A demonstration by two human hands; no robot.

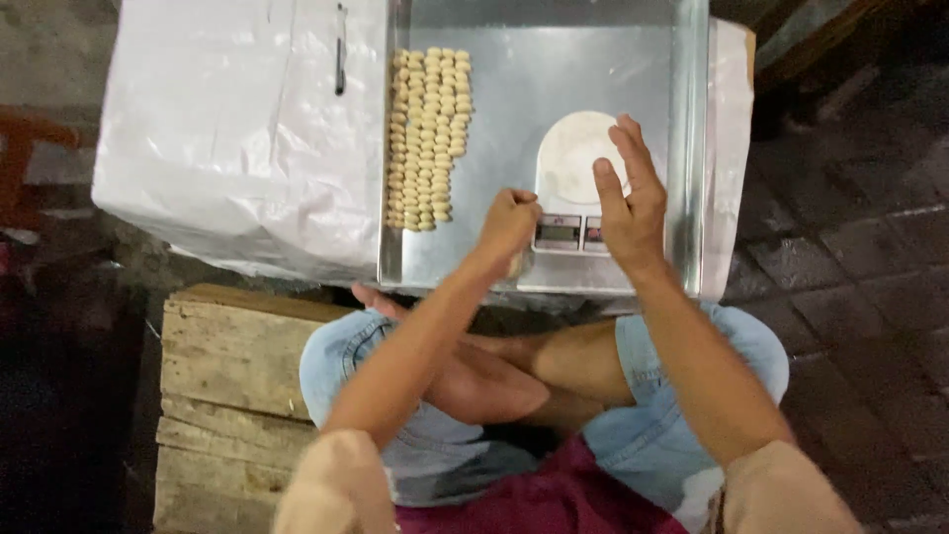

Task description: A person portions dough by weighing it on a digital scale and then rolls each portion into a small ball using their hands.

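Note:
A large shiny metal tray (514,79) lies in front of me. Several rows of small pale dough pieces (427,136) are lined up along its left side. A small kitchen scale (576,178) with a round white platform stands in the tray at the near right. My left hand (508,229) is closed in a fist by the scale's left corner, with a pale lump of dough showing under its fingers. My right hand (629,193) hovers flat over the scale's right side, fingers apart and empty.
The tray rests on a box covered in white plastic sheet (227,129), with a dark pen (340,49) on top. I sit cross-legged on a wooden pallet (232,366). Dark paving (850,277) lies to the right.

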